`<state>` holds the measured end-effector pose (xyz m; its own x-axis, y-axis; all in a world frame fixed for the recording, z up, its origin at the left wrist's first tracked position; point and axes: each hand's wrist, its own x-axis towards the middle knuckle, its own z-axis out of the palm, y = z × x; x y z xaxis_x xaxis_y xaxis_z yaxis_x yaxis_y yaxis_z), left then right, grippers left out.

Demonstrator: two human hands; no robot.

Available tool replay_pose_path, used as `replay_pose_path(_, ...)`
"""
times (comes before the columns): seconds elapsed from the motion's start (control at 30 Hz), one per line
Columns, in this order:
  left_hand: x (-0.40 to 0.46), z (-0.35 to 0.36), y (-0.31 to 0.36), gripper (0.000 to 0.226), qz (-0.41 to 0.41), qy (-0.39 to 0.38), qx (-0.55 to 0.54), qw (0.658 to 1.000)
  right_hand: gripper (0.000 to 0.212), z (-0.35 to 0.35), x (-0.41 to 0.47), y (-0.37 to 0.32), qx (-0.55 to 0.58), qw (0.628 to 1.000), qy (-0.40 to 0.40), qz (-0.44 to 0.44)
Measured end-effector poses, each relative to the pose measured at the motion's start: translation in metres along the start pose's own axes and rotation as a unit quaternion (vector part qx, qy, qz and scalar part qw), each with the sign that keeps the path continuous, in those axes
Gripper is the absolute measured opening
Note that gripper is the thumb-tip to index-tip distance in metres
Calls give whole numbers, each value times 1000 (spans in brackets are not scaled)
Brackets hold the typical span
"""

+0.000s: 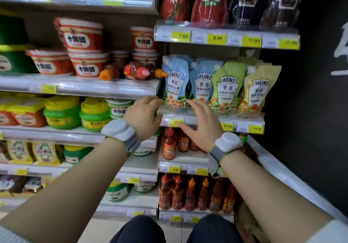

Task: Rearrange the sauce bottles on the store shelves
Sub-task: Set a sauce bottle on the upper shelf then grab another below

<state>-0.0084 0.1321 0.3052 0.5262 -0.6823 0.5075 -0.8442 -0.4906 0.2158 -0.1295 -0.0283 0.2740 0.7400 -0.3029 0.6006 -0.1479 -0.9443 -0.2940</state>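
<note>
Red-and-white tubs (82,35) stacked above green jars (62,113).

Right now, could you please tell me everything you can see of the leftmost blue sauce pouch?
The blue sauce pouch is a soft, glossy plastic bag with a white spout cap at its top left corner, a Heinz label and a salad picture low on the front. It stands upright at the left end of its shelf, against a second blue pouch. The left hand reaches just below it; contact is unclear.

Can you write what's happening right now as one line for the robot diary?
left hand: open, at shelf edge | right hand: open, nearing blue pouch | held: nothing
</note>
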Motion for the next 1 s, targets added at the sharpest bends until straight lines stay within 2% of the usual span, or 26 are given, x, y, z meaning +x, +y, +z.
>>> replay_pose_path(0.27,44,-38,-23,39,29,82,1,996,69,0,65,-12,12,999,20,-34)
replay_pose_path(0.43,64,-53,-36,43,52,115,26,992,68,10,99,-20,20,998,34,-52)
replay_pose_path(1.0,97,-36,-65,45,70,113,62,989,68,71,157,-40,94,995,16,-39)
